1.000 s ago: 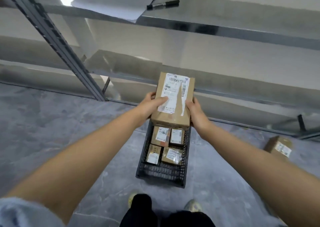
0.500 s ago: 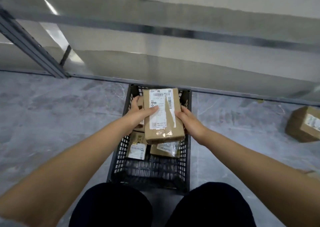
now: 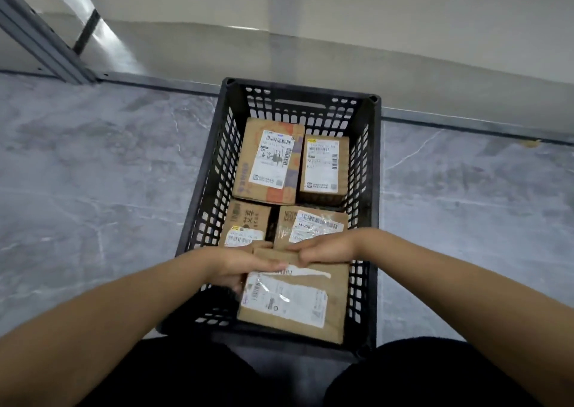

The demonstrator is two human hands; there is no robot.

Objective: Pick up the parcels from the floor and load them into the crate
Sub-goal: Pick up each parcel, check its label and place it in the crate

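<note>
Your left hand (image 3: 239, 265) and right hand (image 3: 323, 248) have their fingers clamped on the far edge of a brown parcel (image 3: 295, 298) lying in the near end of the black crate (image 3: 371, 189). Its white label shows barcodes; the print is too blurred to read. One of four parcels (image 3: 270, 161) beyond reads "14-J06". The crate sits on grey marbled floor (image 3: 93, 173) beside a pale wall (image 3: 403, 18).
</note>
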